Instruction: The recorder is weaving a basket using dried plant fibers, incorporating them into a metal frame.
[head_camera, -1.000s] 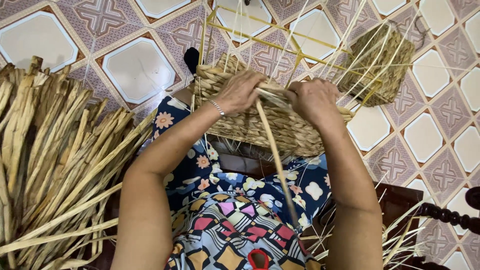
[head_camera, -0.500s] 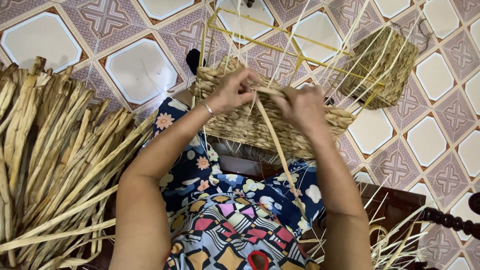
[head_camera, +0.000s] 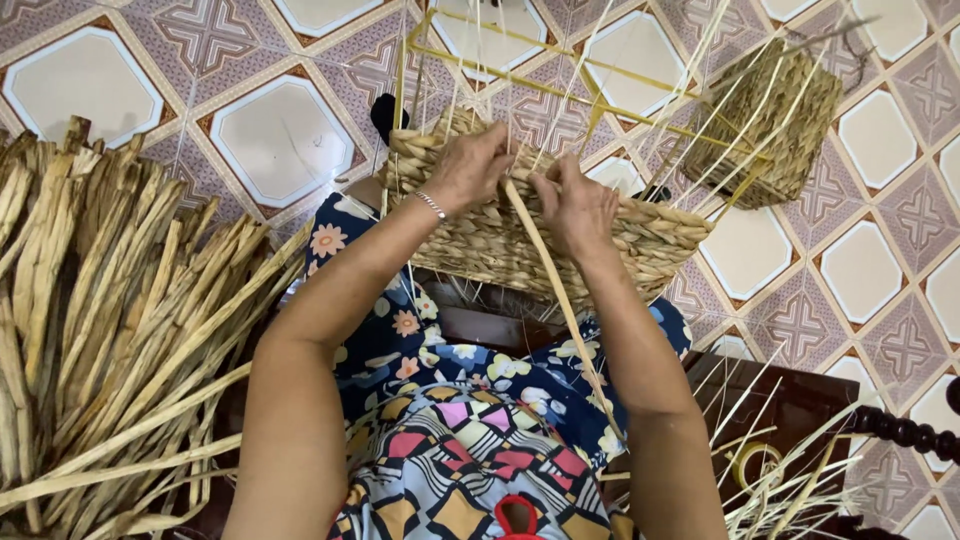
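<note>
I see my left hand (head_camera: 468, 168) curled over the rim of the half-woven basket (head_camera: 640, 245) resting on the lap, fingers bent tight against the weave. My right hand (head_camera: 575, 205) sits just beside it, fingers pinched around a long dried strand (head_camera: 560, 300) that runs down toward me. A heap of dried reeds (head_camera: 100, 330) lies at left.

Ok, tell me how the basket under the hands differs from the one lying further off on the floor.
The near basket is unfinished, with bare uprights rising above its woven wall; the far basket looks woven all the way up. The near one is held by the left hand and right hand; the far one lies tilted, untouched. Both are tan woven fibre.
</note>
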